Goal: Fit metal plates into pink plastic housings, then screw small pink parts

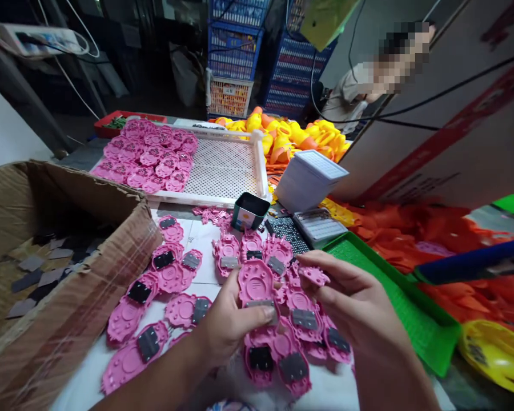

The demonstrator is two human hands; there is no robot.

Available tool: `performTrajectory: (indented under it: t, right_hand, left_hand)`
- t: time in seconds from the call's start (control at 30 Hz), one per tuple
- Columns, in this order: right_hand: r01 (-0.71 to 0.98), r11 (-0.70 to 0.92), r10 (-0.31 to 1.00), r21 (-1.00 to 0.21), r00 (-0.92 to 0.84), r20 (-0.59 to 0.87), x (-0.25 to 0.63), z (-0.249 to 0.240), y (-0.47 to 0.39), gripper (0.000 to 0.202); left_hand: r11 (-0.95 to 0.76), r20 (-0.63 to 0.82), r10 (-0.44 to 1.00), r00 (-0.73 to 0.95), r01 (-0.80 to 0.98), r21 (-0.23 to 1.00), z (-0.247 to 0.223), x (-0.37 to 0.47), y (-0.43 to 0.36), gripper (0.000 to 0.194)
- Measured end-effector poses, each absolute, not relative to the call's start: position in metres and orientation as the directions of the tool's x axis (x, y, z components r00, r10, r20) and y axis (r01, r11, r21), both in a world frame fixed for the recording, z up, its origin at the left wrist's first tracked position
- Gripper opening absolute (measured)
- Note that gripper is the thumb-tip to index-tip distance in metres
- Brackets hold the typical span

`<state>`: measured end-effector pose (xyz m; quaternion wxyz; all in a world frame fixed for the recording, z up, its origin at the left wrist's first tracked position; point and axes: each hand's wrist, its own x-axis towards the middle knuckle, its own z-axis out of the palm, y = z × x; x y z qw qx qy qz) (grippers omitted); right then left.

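Toward desk (83,155) front edge, left hand (228,315) clamps pink oval plastic shell (256,279); right hand (355,299), barely open, pinches small pink plastic part (315,276).

Two hands (229,317) (357,291), two held pink parts (256,279) (314,275), one red tray (105,131)

Pink shells (257,276) w/ blk or grey plates (293,367), small part (316,276) also pink (approx. same shade), white tray (223,165) w/ dotted mesh pattern, brown cardboard box (111,260), bright-green tray (394,308), yellow & orange pcs. (300,137), orange-red heap (381,242), blue crates (235,54)
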<state>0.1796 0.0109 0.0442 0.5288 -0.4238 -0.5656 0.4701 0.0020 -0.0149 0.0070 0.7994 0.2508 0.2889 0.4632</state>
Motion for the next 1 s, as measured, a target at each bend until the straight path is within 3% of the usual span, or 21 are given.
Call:
performTrajectory:
  t: [0.13, 0.23, 0.33, 0.4, 0.53, 0.73, 1.0]
  right_hand:
    - [0.191, 0.335, 0.942, -0.923, -0.078, 0.326, 0.178, 0.026, 0.001, 0.029]
    - [0.354, 0.525, 0.848, -0.774, -0.145, 0.510, 0.170, 0.019, 0.000, 0.026]
    - [0.455, 0.638, 0.751, -0.621, -0.190, 0.632, 0.165, 0.012, -0.001, 0.021]
    - [0.506, 0.630, 0.745, -0.589, -0.182, 0.642, 0.165, 0.006, -0.001, 0.021]
    - [0.516, 0.629, 0.751, -0.581, -0.214, 0.624, 0.169, -0.001, -0.002, 0.026]
    - [0.471, 0.670, 0.720, -0.574, -0.224, 0.657, 0.172, 0.000, -0.001, 0.030]
    - [0.470, 0.686, 0.704, -0.556, -0.237, 0.669, 0.167, -0.001, -0.002, 0.023]
  left_hand:
    - [0.476, -0.309, 0.858, 0.411, -0.409, 0.778, -0.004, 0.006, -0.017, 0.082]
    - [0.453, -0.308, 0.872, 0.382, -0.385, 0.804, -0.009, 0.010, -0.018, 0.081]
    - [0.414, -0.286, 0.892, 0.351, -0.379, 0.827, -0.012, 0.013, -0.017, 0.069]
    - [0.390, -0.246, 0.893, 0.377, -0.375, 0.841, -0.013, 0.014, -0.017, 0.054]
    - [0.410, -0.179, 0.858, 0.482, -0.431, 0.804, -0.010, 0.013, -0.021, 0.043]
    - [0.457, -0.204, 0.835, 0.512, -0.437, 0.775, -0.005, 0.010, -0.024, 0.041]
    - [0.356, -0.268, 0.921, 0.281, -0.334, 0.873, -0.012, 0.011, -0.023, 0.031]
